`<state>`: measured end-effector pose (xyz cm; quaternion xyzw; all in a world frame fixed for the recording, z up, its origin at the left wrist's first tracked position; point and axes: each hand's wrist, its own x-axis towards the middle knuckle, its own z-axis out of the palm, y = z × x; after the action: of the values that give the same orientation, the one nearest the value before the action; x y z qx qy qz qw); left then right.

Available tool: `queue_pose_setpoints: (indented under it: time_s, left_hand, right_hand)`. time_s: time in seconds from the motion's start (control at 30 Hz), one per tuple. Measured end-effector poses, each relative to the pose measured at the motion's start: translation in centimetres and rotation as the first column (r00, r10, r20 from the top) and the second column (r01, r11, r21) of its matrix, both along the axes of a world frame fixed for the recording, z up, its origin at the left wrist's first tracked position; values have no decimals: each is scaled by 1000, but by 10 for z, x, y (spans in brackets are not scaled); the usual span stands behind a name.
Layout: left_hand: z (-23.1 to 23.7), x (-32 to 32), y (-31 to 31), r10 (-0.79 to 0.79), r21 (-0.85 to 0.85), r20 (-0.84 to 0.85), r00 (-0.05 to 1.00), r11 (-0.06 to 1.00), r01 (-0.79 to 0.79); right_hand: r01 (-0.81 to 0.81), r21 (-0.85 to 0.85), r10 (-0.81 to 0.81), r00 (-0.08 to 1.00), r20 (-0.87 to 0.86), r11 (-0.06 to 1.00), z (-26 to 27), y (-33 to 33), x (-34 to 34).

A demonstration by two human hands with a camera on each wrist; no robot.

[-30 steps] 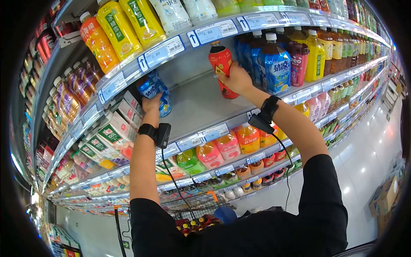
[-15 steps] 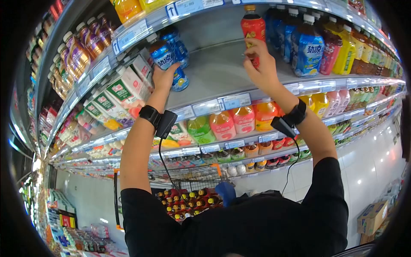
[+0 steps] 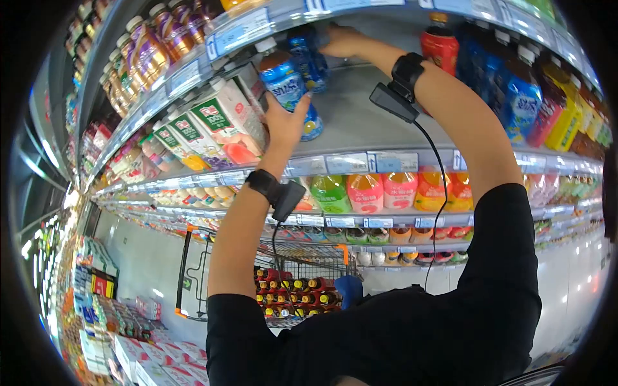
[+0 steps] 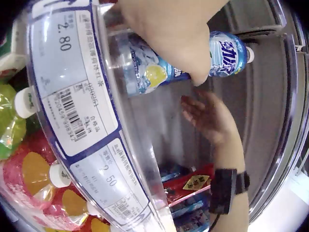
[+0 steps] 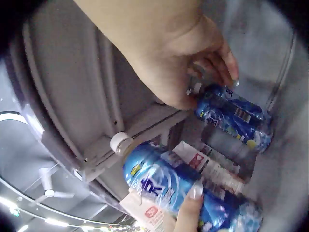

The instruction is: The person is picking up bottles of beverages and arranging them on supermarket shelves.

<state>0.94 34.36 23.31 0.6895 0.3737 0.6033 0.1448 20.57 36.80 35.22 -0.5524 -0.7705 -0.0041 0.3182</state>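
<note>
Blue bottle [image 3: 281, 80] at the left end of the shelf [image 3: 380, 122] is in the left hand [image 3: 283, 125], whose thumb and fingers are clamped about its middle; its base is by the shelf's front edge. The right hand [image 3: 342, 42] reaches over the shelf to the second blue bottle [image 3: 311, 64], which is deeper in; the head view shows little of its fingers, while the right wrist view shows them loosely curved, apart from the thumb side, around that bottle's capped top; whether they touch it, I cannot tell.

The left wrist view shows the right palm turned up and the first bottle's lower part, with a yellow lemon picture [image 4: 156, 76] near the base; the right wrist view shows its white cap [image 5: 120, 142], its brownish neck and a glossy blue wrap with pale swirls and big dark characters; the left thumb's shiny nail lies against the wrap.

Beside the first bottle, on its left, are juice cartons [image 3: 225, 125]; farther right along the shelf are a red bottle [image 3: 439, 50] and more blue bottles [image 3: 520, 96]. Price labels [image 4: 72, 77] along the shelf edge are readable only in the left wrist view, at 2.80 and 2.50; only the head view shows the cart [image 3: 302, 254] below, holding rows of dark red bottles [image 3: 302, 298] with yellow caps.
</note>
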Motion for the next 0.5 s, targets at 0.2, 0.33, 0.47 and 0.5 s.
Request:
queue_pose_setpoints:
  time_s: [0.2, 0.33, 0.47, 0.5]
  left_hand:
    - [2, -4, 2, 43, 59, -45, 998, 997, -40]
    - [2, -2, 4, 54, 26, -30, 998, 998, -53]
    - [1, -2, 11, 9, -5, 28, 1000, 1000, -9]
    - [4, -3, 10, -3, -31, 46, 999, 1000, 5]
  right_hand:
    - [2, 154, -15, 996, 86, 988, 2, 143, -10]
    - [15, 216, -39, 994, 107, 976, 0, 153, -12]
    - [-6, 253, -20, 995, 100, 967, 3, 151, -12]
    - [-16, 259, -10, 995, 98, 966, 5, 145, -12]
